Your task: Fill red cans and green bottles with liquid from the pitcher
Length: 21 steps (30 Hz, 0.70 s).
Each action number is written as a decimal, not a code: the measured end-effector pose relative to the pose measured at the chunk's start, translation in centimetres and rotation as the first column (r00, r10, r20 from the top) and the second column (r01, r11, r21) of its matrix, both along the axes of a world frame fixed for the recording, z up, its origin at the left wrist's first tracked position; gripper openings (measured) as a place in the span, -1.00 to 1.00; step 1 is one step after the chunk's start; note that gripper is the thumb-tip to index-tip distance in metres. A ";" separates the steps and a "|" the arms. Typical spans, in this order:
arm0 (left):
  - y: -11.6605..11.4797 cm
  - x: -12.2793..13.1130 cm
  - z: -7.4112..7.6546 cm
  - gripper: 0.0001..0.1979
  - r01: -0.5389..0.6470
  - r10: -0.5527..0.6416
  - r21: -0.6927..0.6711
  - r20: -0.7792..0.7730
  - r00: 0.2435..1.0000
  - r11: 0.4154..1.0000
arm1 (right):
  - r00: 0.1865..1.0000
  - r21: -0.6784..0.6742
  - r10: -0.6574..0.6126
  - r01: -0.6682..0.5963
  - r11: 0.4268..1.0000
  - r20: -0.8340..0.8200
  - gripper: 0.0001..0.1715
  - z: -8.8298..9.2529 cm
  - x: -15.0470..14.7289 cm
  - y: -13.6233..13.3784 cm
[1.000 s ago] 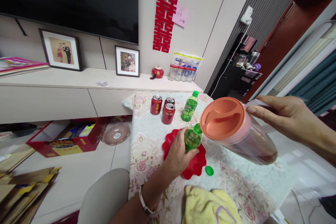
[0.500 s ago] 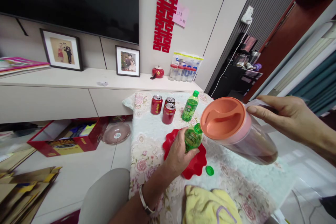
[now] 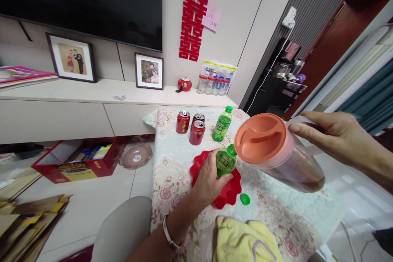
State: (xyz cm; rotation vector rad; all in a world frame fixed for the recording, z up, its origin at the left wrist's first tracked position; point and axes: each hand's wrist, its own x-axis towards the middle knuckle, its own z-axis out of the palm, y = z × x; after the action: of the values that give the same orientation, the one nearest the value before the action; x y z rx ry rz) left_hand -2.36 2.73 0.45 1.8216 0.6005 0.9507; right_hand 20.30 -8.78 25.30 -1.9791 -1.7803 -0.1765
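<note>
My left hand (image 3: pixel 208 180) is wrapped round a green plastic bottle (image 3: pixel 226 161) with its cap off, held over a red scalloped dish (image 3: pixel 229 195). By its handle, my right hand (image 3: pixel 333 137) grips a clear pitcher (image 3: pixel 291 168) with an orange lid (image 3: pixel 260 137). The pitcher is tilted, its lid side close to the bottle's mouth, and brown liquid lies in its lower part. I cannot make out any stream between them. A loose green cap (image 3: pixel 245 199) rests on the tablecloth right of the dish.
Behind the dish stand three drink cans (image 3: pixel 197 132) and a capped green bottle (image 3: pixel 222 124). A yellow cloth (image 3: pixel 245 239) lies at the near edge of the floral tablecloth (image 3: pixel 172 168). Left of the table are a grey seat (image 3: pixel 124 229) and a red box (image 3: pixel 78 163).
</note>
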 end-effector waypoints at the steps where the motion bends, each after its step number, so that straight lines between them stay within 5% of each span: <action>1: 0.0 0.0 0.0 -0.24 0.000 0.000 -0.004 -0.002 1.000 1.000 | 1.000 -0.028 0.010 -0.010 1.000 -0.012 -0.25 0.0 0.1 0.0; 21: 0.0 0.0 -0.1 -0.24 -0.001 0.001 0.003 -0.006 1.000 1.000 | 1.000 -0.075 0.009 -0.010 0.997 -0.012 -0.25 0.2 0.3 -0.2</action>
State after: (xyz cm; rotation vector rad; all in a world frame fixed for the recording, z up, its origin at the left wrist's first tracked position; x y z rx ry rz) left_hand -2.35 2.71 0.37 1.8272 0.6036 0.9473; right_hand 20.58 -9.01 25.54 -2.0187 -1.8135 -0.0951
